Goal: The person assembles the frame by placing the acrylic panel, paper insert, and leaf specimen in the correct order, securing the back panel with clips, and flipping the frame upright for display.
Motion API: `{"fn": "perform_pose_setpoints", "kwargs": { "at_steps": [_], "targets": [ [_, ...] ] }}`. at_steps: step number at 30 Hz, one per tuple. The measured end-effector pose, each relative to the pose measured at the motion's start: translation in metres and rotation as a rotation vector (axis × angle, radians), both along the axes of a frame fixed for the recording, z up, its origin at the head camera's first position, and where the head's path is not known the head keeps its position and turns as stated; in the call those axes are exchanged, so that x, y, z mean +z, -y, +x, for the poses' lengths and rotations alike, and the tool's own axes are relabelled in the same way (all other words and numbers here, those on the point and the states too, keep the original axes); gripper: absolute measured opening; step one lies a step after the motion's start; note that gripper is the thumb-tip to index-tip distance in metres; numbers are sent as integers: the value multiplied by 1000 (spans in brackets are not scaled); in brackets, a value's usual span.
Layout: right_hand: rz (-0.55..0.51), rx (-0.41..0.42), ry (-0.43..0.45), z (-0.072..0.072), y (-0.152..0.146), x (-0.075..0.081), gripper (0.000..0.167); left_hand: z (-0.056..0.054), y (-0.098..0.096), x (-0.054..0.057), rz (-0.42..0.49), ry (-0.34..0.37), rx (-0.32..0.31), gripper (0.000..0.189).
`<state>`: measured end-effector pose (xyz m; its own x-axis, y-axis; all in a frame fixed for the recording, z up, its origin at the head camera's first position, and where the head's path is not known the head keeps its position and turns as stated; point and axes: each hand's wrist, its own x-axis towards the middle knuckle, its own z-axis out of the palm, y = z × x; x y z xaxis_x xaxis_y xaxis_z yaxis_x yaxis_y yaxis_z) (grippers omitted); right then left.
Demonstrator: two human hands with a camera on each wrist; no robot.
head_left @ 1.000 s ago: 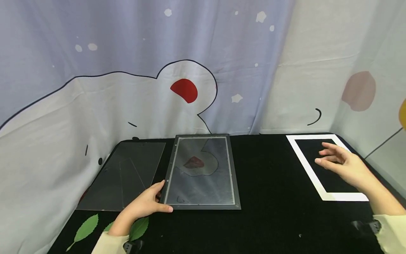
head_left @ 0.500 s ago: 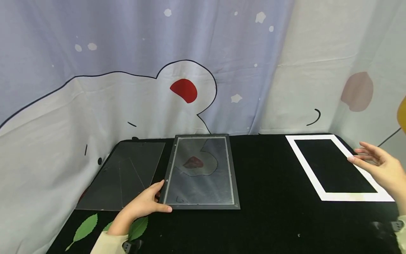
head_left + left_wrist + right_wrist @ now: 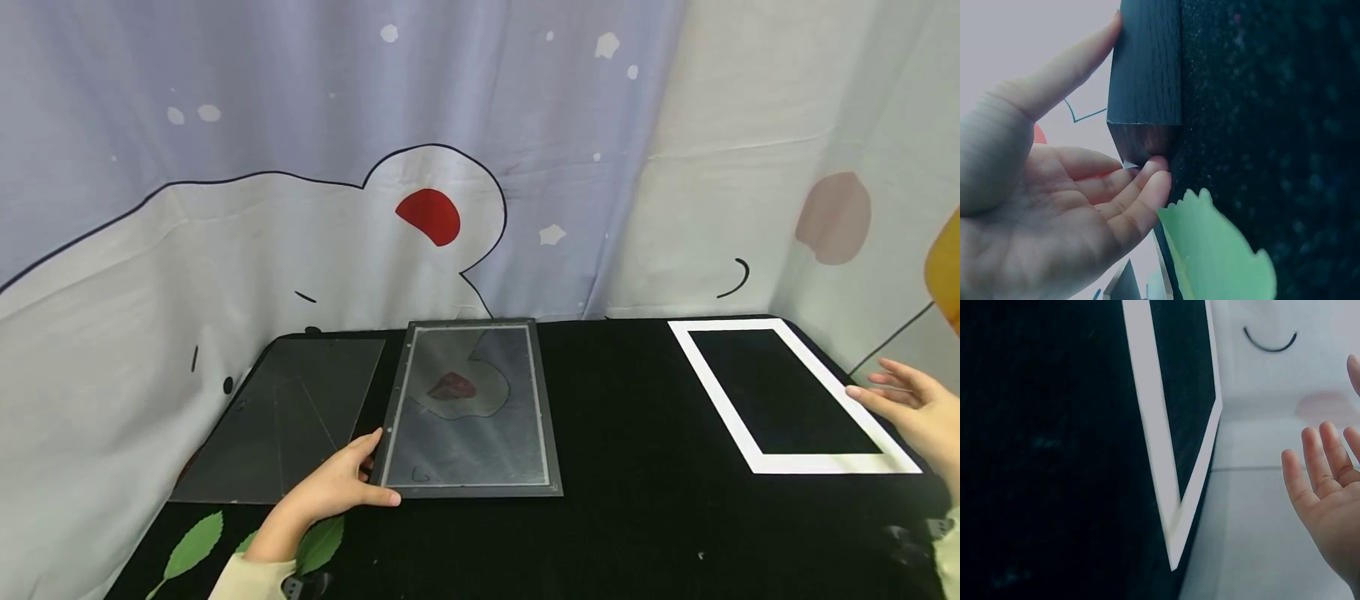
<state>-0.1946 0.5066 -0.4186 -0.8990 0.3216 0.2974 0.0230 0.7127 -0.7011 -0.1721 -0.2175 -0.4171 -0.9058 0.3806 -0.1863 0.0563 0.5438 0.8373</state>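
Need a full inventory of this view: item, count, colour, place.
Framed pane: 1, dark grey, table centre
White border: 1, white, table right
Sheet: 1, dark grey, table left
Leaves: at least 2, green, near left, partly hidden by the arm
Table: 1, black, below everything
Speck: 1, pale, near right
Curtain: count unclear, blue and white, printed, behind and at sides
Wrist devices: 2, dark, one per wrist
Sleeves: 2, cream, bottom edge and right edge
Left hand: 1, bare, gripping the pane's near-left corner
Right hand: 1, bare, far right
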Motion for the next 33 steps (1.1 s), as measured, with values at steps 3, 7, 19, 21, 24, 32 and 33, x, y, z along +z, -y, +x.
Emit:
{"fn": "perform_pose_setpoints", "kwargs": {
  "at_steps": [3,7,19,21,24,32,33],
  "targets": [
    [-18,-30,-1,-9,-33,-28,82,0,0,0,9,2,-5,106],
    [-3,-76,26,-16,-60,-55,84,0,-1,-1,22,7,-6,107],
    [-50,-170,121,-7,-57,-55,87,-1,-2,-2,42,9,3,107],
    [-70,-186,135,-6,-56,-56,88,-1,-2,-2,47,11,2,107],
    [-96,-194,151,-5,-58,-56,89,-1,-2,-2,46,10,2,107],
    [-107,-207,276,12,-38,-39,90,0,-3,0,46,12,-3,107],
    [-107,-209,290,14,-33,-35,89,0,-3,0,46,13,-3,107]
  ]
}}
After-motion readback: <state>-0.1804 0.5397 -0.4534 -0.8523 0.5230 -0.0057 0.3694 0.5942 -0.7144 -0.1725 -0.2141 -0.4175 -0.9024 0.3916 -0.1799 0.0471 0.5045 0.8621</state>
